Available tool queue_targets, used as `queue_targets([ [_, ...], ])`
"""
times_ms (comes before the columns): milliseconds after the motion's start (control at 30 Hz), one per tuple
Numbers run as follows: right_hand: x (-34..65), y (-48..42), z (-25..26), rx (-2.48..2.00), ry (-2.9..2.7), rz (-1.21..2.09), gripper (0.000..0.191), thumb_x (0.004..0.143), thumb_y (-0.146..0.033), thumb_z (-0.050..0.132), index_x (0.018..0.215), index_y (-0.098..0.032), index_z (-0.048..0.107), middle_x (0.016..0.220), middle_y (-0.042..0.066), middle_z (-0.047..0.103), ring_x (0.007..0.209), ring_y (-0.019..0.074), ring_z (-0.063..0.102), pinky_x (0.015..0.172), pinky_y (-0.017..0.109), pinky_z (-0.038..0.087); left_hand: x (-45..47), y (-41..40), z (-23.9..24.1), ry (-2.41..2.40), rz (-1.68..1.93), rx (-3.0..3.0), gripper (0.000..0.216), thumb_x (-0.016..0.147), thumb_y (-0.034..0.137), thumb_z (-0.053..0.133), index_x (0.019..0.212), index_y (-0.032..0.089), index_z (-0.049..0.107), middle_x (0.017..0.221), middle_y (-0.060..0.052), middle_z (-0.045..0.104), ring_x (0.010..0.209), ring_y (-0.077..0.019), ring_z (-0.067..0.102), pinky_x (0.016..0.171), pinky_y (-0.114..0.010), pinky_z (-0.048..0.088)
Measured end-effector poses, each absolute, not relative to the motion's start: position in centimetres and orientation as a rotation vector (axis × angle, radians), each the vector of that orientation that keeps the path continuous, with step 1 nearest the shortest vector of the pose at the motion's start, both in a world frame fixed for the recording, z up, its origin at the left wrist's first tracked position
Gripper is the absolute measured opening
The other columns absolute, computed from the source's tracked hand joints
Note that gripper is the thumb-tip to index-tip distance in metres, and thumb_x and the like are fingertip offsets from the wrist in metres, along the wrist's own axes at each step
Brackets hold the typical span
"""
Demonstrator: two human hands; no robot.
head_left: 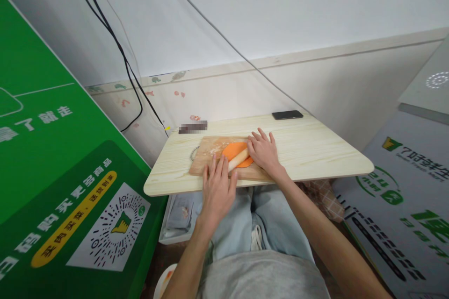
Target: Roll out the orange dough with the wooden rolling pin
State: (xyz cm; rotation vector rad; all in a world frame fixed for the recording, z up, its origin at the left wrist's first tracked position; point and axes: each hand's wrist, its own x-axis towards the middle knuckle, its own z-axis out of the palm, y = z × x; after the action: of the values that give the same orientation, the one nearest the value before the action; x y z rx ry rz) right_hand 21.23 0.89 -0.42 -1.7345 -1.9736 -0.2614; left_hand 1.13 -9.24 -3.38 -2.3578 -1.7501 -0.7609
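A flat round of orange dough lies on a wooden cutting board, dusted with white flour at its left. Across the dough, at a slant, sits a pale wooden rolling pin. My left hand rests on its near end, fingers stretched out. Over the far end lies my right hand, its fingers spread and pointing away from me. Neither hand wraps round the pin, and both hide its ends. The dough's edge by my right hand is partly covered.
The board sits at the front edge of a light wood table. At the back are a black phone and a blurred dark object. Cables hang on the left. A green sign and a white printed panel flank the table.
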Motion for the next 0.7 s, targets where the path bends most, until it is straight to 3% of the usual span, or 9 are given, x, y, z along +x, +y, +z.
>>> queue_targets([
  [233, 20.7, 0.6, -0.2, -1.761, -1.936, -0.292, 0.049, 0.113, -0.030, 0.040, 0.115, -0.020, 0.088, 0.150, 0.013, 0.076, 0.161, 0.0345, 0.048, 0.136, 0.064, 0.025, -0.5, -1.7, -1.1, -2.057, -0.645, -2.275, 0.061, 0.119, 0.040, 0.023, 0.168, 0.022, 0.054, 0.178, -0.012, 0.048, 0.172, -0.0322, 0.032, 0.138, -0.067, 0.029],
  [400, 20.7, 0.7, -0.3, -1.734, -1.941, -0.319, 0.049, 0.115, -0.033, 0.040, 0.118, -0.023, 0.088, 0.147, 0.011, 0.078, 0.159, 0.0337, 0.050, 0.135, 0.063, 0.024, -1.0, 2.1, -0.3, -2.160, -0.488, -2.307, 0.061, 0.119, 0.038, 0.019, 0.167, 0.023, 0.053, 0.182, -0.010, 0.042, 0.174, -0.0322, 0.028, 0.137, -0.068, 0.028],
  [567, 20.8, 0.8, -0.4, -1.739, -1.927, -0.315, 0.047, 0.116, -0.034, 0.039, 0.126, -0.024, 0.084, 0.147, 0.010, 0.078, 0.157, 0.0338, 0.052, 0.134, 0.062, 0.026, -1.0, 5.0, 0.5, -2.198, -0.418, -2.348, 0.066, 0.118, 0.041, 0.018, 0.178, 0.019, 0.035, 0.185, -0.015, 0.035, 0.174, -0.0396, 0.023, 0.134, -0.071, 0.032],
  [700, 20.9, 1.0, -0.6, -1.750, -1.944, -0.316, 0.049, 0.116, -0.034, 0.038, 0.136, -0.018, 0.080, 0.150, 0.015, 0.075, 0.159, 0.0346, 0.050, 0.135, 0.060, 0.026, -0.2, 7.2, 1.3, -2.183, -0.439, -2.319, 0.068, 0.115, 0.034, 0.028, 0.180, 0.013, 0.025, 0.181, -0.022, 0.039, 0.174, -0.0412, 0.023, 0.135, -0.068, 0.030],
])
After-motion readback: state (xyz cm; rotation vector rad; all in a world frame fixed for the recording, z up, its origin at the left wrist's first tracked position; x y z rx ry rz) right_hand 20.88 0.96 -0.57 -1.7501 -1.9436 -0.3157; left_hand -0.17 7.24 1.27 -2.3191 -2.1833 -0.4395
